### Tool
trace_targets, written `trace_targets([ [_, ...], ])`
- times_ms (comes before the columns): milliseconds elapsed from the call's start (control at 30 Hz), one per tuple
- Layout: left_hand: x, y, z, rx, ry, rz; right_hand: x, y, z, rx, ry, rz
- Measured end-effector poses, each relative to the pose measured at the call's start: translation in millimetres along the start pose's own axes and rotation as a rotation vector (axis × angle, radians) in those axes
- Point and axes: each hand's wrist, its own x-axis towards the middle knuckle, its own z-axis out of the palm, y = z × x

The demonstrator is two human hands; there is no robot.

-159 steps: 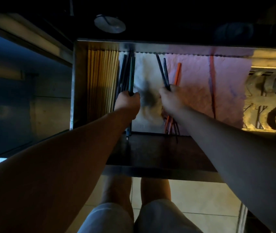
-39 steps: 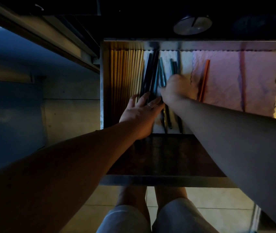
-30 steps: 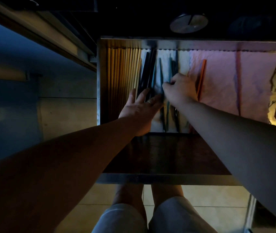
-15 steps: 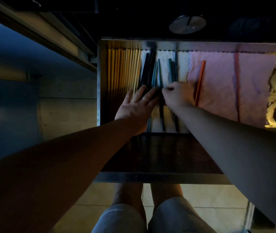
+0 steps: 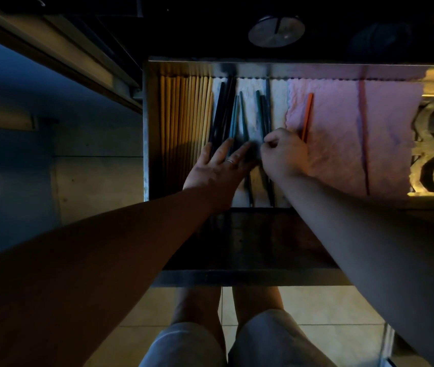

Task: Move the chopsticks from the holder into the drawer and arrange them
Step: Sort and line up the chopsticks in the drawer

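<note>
Left hand (image 5: 220, 165) now flat, fingers spread, pressing the dark black and teal chopsticks (image 5: 226, 112) toward the row of yellow wooden chopsticks (image 5: 186, 112) beyond its thumb side; a second ago same press, slightly nearer. Right hand (image 5: 284, 152) curled, fingertips pinched narrow on a few teal sticks (image 5: 262, 109) just ahead of its knuckles, no longer carrying a bundle as earlier. Means: sticks already in the open steel drawer (image 5: 145, 128), only lining up left. Single orange chopstick (image 5: 307, 115) loose on the pink paper liner (image 5: 343, 144) right of the right hand, a reddish stick (image 5: 363, 133) farther right. Holder not visible. Round metal lid-like disc (image 5: 276, 30) on dark counter beyond both hands. Low light; nothing blocking.
</note>
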Motion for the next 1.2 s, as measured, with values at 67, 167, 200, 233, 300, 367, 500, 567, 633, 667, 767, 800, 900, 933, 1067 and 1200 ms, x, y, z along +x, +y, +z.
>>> trace_targets([
  [67, 2.3, 3.2, 1.8, 0.004, 0.001, -0.002, -0.9, 2.8, -1.4, -0.015, -0.018, -0.026],
  [167, 0.9, 4.4, -2.9, 0.002, -0.019, -0.014, -0.2, 0.3, -3.9, -0.058, -0.013, -0.066],
  [200, -0.1, 4.2, -5.3, 0.003, -0.008, -0.015, 0.9, -1.1, -4.6, -0.088, -0.014, -0.073],
  [233, -1.0, 3.7, -6.8, 0.008, 0.012, -0.015, 2.2, -2.7, -5.0, -0.119, -0.020, -0.073],
  [300, -1.6, 2.2, -7.7, 0.018, 0.037, -0.017, 5.3, -6.8, -4.7, -0.179, -0.024, -0.068],
  [367, -1.1, 1.2, -6.2, 0.028, 0.041, -0.022, 6.9, -11.1, -2.6, -0.259, -0.019, -0.060],
  [500, -0.2, 1.4, -3.0, 0.005, 0.002, -0.043, 10.7, -18.3, 0.3, -0.391, -0.077, 0.026],
  [567, -0.7, 1.9, -0.8, 0.000, 0.001, -0.055, 14.3, -18.0, 0.4, -0.397, -0.104, 0.051],
  [633, -0.8, 1.6, 0.8, -0.002, 0.015, -0.063, 17.3, -16.5, 2.3, -0.370, -0.119, 0.058],
  [667, -0.5, 1.3, 1.3, -0.005, 0.015, -0.067, 18.1, -16.1, 4.0, -0.362, -0.126, 0.056],
  [767, 0.3, 0.1, 0.2, -0.031, 0.003, -0.081, 18.9, -20.2, 8.3, -0.347, -0.157, 0.092],
  [800, 0.1, 0.1, -0.6, -0.037, 0.009, -0.085, 20.2, -22.0, 9.6, -0.331, -0.170, 0.120],
  [900, -2.2, 0.4, -1.6, -0.069, 0.034, -0.099, 21.2, -28.2, 11.6, -0.194, -0.220, 0.240],
  [933, -2.9, -0.1, -1.7, -0.085, 0.032, -0.109, 21.6, -27.9, 13.6, -0.143, -0.230, 0.264],
  [1067, -2.6, -2.4, -1.0, -0.100, -0.014, -0.128, 19.1, -27.2, 14.3, -0.041, -0.247, 0.330],
  [1200, -0.9, -3.8, 1.6, -0.074, -0.011, -0.093, 18.6, -18.6, 14.4, 0.032, -0.279, 0.311],
])
